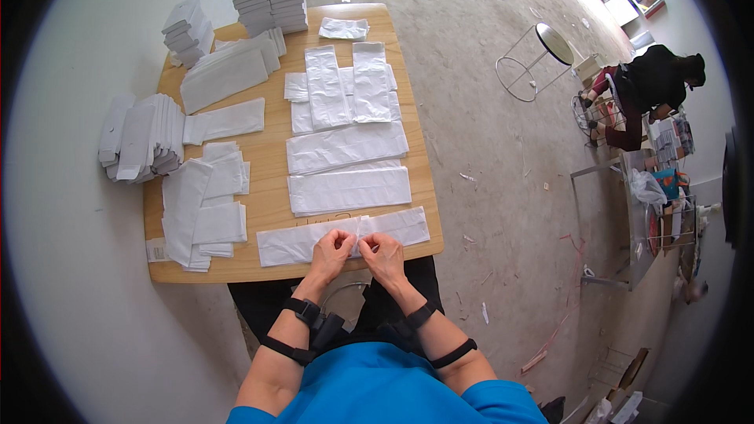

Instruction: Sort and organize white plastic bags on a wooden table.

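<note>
A long white folded strip [294,246] of thin paper-like or plastic-like sheet lies along the table's near edge. Both my hands are at its middle, fingertips pinched close together. My left hand [333,253] is closed on the strip just left of a crease. Just right of the crease, my right hand [383,257] pinches it too. Beyond the hands are stacks of similar long white strips [349,188]. Shorter white folded pieces [327,86] lie across others farther back. The fingertips partly hide what they grip.
The wooden table [271,180] also bears flat white pieces [220,221] at left, a stack of white cartons [141,137] by the wall and box stacks [271,0] at the back. Round stools [554,43] stand on the littered floor. At right, a person [656,82] sits by another table.
</note>
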Tool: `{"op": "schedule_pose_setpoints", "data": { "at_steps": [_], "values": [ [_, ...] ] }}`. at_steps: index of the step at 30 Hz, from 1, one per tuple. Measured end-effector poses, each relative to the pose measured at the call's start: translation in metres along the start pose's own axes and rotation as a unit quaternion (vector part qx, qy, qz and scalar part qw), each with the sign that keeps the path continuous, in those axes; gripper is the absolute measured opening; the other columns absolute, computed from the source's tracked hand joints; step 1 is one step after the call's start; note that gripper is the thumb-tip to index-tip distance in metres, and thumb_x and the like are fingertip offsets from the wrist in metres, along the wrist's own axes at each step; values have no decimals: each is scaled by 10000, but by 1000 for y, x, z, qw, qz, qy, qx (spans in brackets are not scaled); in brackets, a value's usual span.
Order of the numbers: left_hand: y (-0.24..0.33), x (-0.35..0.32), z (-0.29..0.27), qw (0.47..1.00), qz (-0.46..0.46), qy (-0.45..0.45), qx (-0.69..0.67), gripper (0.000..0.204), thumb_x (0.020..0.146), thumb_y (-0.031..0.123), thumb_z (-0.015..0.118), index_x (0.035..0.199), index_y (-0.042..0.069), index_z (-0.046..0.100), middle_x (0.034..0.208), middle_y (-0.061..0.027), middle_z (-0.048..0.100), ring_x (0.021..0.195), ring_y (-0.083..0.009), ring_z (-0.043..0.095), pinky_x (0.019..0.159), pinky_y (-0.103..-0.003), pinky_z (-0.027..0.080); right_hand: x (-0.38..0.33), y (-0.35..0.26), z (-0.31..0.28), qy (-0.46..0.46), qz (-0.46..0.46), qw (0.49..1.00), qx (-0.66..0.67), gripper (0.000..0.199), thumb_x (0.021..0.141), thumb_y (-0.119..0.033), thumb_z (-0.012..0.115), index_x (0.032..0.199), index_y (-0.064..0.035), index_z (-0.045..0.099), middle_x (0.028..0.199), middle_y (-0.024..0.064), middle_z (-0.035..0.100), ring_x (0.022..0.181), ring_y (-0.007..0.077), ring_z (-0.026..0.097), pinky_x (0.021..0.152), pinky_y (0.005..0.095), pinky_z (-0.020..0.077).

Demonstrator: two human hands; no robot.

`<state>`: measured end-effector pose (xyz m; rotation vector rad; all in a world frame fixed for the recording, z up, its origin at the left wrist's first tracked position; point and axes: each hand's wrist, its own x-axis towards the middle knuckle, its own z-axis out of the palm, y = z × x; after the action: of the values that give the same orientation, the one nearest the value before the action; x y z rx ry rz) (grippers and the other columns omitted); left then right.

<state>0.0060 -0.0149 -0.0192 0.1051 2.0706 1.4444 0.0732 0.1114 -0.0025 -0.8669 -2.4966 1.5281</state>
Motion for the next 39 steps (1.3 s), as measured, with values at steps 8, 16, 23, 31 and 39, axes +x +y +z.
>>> {"op": "schedule_pose_setpoints", "data": {
  "at_steps": [8, 16, 23, 31, 39],
  "values": [
    [-6, 1, -3, 998, -6, -2, -58, 363, 989, 329, 513, 901, -2, 635, 714, -46, 619, 643, -105, 577, 610, -268, 498, -12, -19, -7, 22, -4, 995, -93, 218, 796, -240, 687, 789, -22, 699, 754, 134, 657, 680, 280, 653, 640, 381, 514],
    [9, -3, -3, 999, -24, -25, -35, 326, 912, 334, 645, 893, 9, 634, 745, -29, 635, 668, -92, 573, 634, -251, 492, -17, -19, -5, 41, -5, 994, -104, 195, 779, -228, 718, 776, -35, 694, 752, 131, 646, 695, 304, 646, 618, 405, 500],
    [-5, 1, -2, 1000, -1, -22, -10, 262, 897, 277, 664, 885, 17, 638, 743, -26, 643, 670, -101, 590, 637, -248, 496, -13, -15, -3, 25, -35, 996, -73, 175, 768, -194, 744, 744, -32, 682, 719, 114, 637, 663, 274, 634, 586, 388, 482],
    [-4, 1, -5, 999, -19, -20, -47, 236, 914, 256, 641, 873, 24, 628, 714, -21, 626, 644, -93, 576, 596, -246, 480, -8, -4, -5, -3, 86, 996, 13, 205, 750, -207, 758, 742, -21, 671, 687, 85, 608, 648, 242, 618, 595, 363, 480],
    [0, 3, -6, 999, -22, -32, -9, 254, 920, 268, 625, 848, 25, 604, 694, -19, 607, 623, -96, 556, 579, -258, 470, 5, -7, 4, 95, -116, 982, -117, 529, 733, -193, 733, 1197, -57, 518, 928, 125, 553, 826, 313, 598, 687, 412, 491]
  ]
}}
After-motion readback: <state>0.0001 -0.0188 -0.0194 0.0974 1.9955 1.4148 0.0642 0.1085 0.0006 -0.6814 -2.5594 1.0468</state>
